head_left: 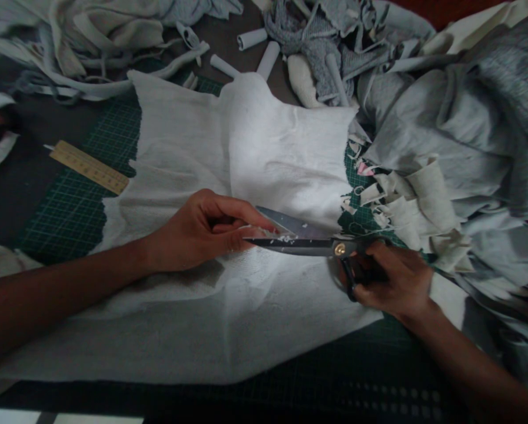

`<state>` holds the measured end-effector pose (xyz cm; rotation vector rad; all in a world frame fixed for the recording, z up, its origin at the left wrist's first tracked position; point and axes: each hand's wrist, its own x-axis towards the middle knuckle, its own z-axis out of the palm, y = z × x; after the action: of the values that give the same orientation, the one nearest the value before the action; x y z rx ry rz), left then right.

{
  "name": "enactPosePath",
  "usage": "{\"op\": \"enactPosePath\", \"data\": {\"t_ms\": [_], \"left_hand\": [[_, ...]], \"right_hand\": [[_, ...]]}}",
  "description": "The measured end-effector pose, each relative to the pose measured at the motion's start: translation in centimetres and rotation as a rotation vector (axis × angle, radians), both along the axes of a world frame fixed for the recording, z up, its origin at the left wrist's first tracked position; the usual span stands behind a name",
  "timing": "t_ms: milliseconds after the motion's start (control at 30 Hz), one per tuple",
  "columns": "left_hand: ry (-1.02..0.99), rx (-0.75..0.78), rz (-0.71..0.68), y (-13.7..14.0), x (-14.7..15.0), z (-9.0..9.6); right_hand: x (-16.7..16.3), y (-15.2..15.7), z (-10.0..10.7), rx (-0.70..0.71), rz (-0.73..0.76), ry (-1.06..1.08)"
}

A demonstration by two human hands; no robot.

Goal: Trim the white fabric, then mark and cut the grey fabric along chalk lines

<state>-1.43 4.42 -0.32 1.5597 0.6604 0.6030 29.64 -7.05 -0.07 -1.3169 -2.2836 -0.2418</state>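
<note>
A large piece of white fabric with ragged side edges lies spread out before me. My left hand pinches a fold of it, raised near the middle, between thumb and fingers. In my right hand is a pair of black scissors with a brass-coloured pivot. The blades are parted and point left, their tips close to my left fingertips. Small white fabric bits cling to the blades. How much cloth lies between the blades is hard to make out.
Beneath the fabric is a green cutting mat. A wooden ruler lies at its left. Cut scraps and grey cloth are heaped on the right. Fabric strips and small rolls lie at the back.
</note>
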Motion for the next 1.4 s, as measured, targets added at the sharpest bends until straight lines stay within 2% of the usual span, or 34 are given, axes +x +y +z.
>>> {"op": "enactPosePath", "data": {"t_ms": [100,233,367,600,1000,1400], "left_hand": [[-0.048,-0.111,-0.042,0.0,0.05,-0.12],[-0.039,-0.151,-0.024,-0.01,0.11,-0.09],[-0.034,-0.135,-0.005,-0.06,0.11,0.11],[-0.079,-0.087,-0.031,0.06,0.02,-0.08],[-0.079,-0.163,-0.013,0.04,0.08,0.5],[-0.094,-0.144,-0.013,0.05,0.17,0.56]], "right_hand": [[-0.04,0.15,0.06,0.014,0.009,-0.029],[0.27,0.2,-0.06,0.027,0.033,-0.049],[0.56,0.14,-0.15,0.012,0.066,-0.061],[0.19,0.15,0.19,-0.018,0.031,-0.063],[0.14,0.09,0.32,-0.057,0.01,-0.086],[0.22,-0.06,0.07,-0.053,0.016,-0.083]]}}
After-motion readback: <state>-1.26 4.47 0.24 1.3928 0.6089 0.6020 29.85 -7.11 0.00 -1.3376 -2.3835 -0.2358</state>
